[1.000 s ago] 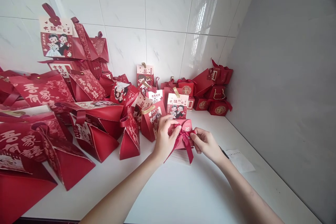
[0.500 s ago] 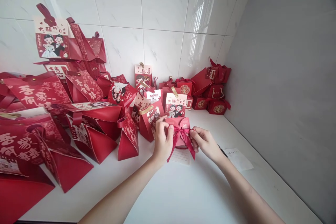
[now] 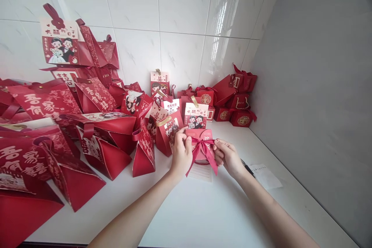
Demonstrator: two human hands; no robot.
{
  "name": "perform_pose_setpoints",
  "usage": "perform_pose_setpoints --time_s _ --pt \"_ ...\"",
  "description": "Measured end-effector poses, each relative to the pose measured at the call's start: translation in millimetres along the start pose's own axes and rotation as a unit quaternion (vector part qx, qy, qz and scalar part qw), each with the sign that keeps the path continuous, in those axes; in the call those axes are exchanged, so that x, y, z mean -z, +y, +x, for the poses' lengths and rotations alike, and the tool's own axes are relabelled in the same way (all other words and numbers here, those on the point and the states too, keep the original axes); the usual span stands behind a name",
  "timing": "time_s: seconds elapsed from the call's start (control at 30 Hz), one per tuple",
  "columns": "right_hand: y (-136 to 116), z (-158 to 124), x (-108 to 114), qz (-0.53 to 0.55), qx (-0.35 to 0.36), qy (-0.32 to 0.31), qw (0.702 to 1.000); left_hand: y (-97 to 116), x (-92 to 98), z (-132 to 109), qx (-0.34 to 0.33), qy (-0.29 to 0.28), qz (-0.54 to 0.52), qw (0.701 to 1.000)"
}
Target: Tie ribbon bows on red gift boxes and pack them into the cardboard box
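A small red gift box [image 3: 200,139] with a red ribbon bow [image 3: 203,151] is held upright over the white counter [image 3: 203,209], just in front of the pile of red boxes. My left hand [image 3: 180,154] grips its left side, fingers closed around the edge and ribbon. My right hand [image 3: 228,157] pinches the right loop of the bow. The ribbon tails hang down in front of the box. A lined paper slip [image 3: 200,172] lies on the counter under it.
Many red gift bags [image 3: 95,124] and boxes crowd the counter's left and back, stacked against the tiled wall. More small red boxes [image 3: 238,100] sit in the back right corner. A white paper [image 3: 266,176] and a dark pen [image 3: 247,167] lie right of my hands, near the grey wall.
The box has been lifted and turned more upright, a little farther from me. Both hands stayed on it, my right fingers drawing in closer on the bow.
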State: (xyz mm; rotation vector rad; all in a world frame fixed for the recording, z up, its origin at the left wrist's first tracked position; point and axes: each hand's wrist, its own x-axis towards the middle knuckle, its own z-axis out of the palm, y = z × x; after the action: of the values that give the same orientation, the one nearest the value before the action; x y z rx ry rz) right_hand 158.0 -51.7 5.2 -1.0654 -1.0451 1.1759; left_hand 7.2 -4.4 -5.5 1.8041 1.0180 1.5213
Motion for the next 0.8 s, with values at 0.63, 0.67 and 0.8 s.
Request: perform_pose_setpoints --time_s 0.63,0.67,0.8 --pt "11 -3 13 -0.173 0.122 0.011 0.977 0 1.9 -2 0.064 -0.014 -0.128 0.990" --pt "13 -3 14 -0.200 0.153 -0.014 0.968 -1 1.5 -2 0.070 -0.012 -0.140 0.988" --pt "22 -1 11 -0.298 0.169 -0.042 0.939 -4 0.2 -1 0.092 -0.015 -0.197 0.976"
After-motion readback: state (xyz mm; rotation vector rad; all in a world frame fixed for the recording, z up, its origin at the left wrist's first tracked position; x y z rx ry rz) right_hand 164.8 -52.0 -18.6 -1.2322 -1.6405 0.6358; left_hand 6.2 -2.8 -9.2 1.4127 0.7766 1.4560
